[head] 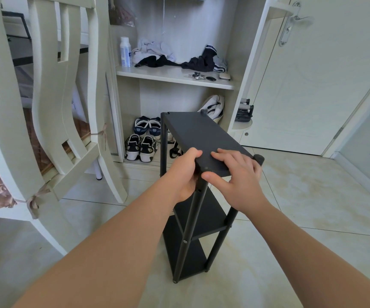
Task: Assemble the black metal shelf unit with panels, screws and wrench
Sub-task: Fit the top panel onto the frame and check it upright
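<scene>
A black metal shelf unit (198, 221) stands upright on the tiled floor in the middle of the view, with three panels between four round posts. Its top panel (198, 132) stretches away from me. My left hand (183, 174) grips the near left corner of that panel, fingers curled over its edge at the front left post (189, 230). My right hand (235, 174) lies on the panel's near right end with the thumb wrapped round the front edge. No screws or wrench show.
A cream chair (52, 112) with a tied cushion stands at the left. Behind the shelf unit is an open cupboard (175, 78) holding clothes, a bottle, keys and several shoes. A white door (313, 81) is at the right.
</scene>
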The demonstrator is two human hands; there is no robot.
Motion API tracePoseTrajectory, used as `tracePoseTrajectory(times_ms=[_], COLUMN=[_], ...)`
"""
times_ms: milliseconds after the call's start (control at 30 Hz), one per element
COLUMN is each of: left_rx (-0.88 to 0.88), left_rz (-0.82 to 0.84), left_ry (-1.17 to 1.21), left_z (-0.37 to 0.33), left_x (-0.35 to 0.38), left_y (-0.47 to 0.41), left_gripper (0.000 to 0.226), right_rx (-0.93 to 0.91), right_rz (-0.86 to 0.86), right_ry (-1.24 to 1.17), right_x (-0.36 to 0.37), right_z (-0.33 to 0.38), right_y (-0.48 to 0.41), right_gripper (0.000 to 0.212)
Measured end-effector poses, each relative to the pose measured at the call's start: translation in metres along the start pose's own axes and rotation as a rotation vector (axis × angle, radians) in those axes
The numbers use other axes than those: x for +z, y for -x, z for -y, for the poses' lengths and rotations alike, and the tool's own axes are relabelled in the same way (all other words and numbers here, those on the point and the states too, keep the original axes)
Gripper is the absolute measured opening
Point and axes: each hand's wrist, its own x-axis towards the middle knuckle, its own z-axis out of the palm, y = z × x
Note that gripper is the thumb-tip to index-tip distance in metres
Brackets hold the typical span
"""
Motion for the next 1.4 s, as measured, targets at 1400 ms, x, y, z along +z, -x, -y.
tracePoseTrajectory(times_ms=[1400], left_rx=[-0.045], left_rz=[-0.193], left_ry=[-0.133], left_z=[0.001], left_x=[0.003], left_y=[0.004], left_gripper=[0.024], right_rx=[0.893], right_rz=[-0.004], right_ry=[-0.85], right_x=[-0.027], right_z=[-0.023], right_y=[-0.012], right_gripper=[0.032])
